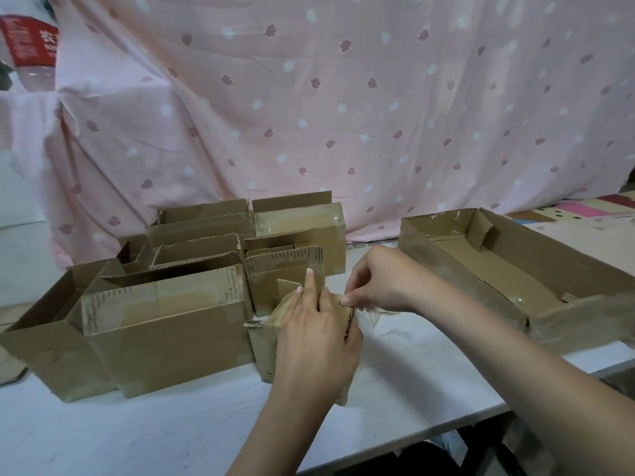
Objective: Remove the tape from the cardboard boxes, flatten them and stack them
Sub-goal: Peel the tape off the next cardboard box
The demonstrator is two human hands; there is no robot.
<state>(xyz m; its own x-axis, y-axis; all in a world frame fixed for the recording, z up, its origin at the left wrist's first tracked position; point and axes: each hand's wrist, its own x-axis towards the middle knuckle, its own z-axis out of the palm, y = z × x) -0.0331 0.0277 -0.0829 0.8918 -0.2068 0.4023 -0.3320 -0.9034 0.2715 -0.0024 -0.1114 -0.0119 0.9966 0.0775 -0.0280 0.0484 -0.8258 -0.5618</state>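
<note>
Cardboard box (271,352) | L grip (314,341) clasps it | R grip (369,286) pinches tape (369,312)

head cam, fwd-down, close over table (103,434)
</note>
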